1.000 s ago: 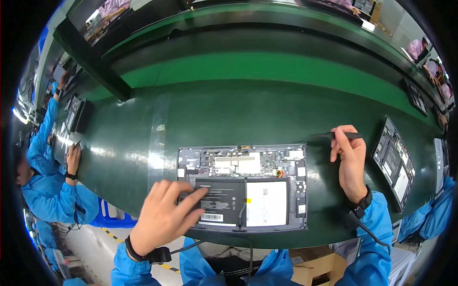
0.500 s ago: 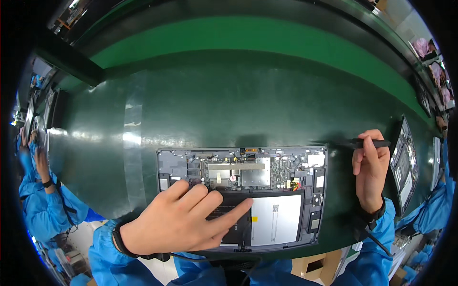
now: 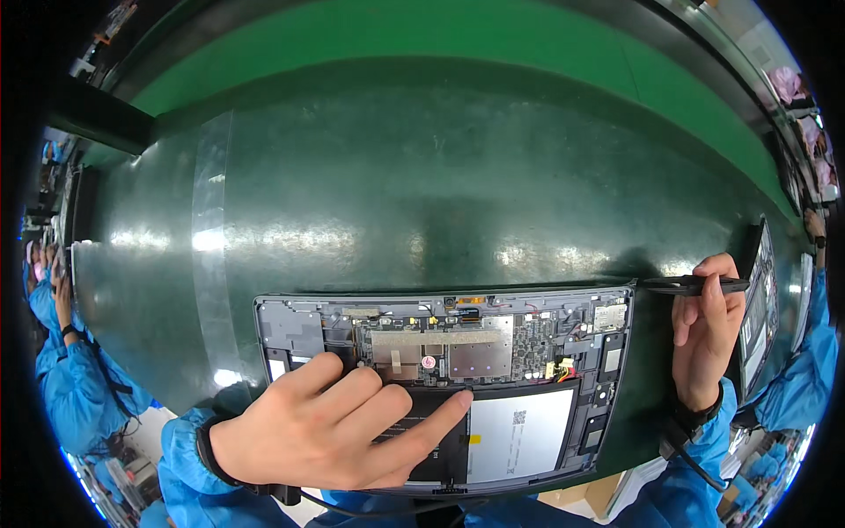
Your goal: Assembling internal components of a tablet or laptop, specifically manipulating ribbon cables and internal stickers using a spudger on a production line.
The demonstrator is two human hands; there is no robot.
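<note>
An opened grey tablet-like device [image 3: 621, 352] lies at the table's near edge with its insides showing. Its circuit board [image 3: 528, 348] with metal shields runs along the upper half, and a battery with a white right cell [image 3: 519, 431] fills the lower middle. My left hand [image 3: 326, 422] rests over the lower left of the device, index finger stretched out to the seam between board and battery, holding nothing. It hides part of the black left battery cell. Beyond the right corner, my right hand [image 3: 709, 330] grips slim black tweezers [image 3: 682, 283], their tip pointing left.
Another opened device [image 3: 757, 308] stands tilted at the right. Clear tape [image 3: 211, 238] crosses the green tabletop [image 3: 422, 194] on the left. A dark post [image 3: 101, 114] rises at the far left. Co-workers in blue sleeves [image 3: 79, 361] are at both sides.
The view has shifted, so the device looks larger and lower. My left index finger stays at the board-battery seam. The tweezers' tip now appears close to the device's upper right corner.
</note>
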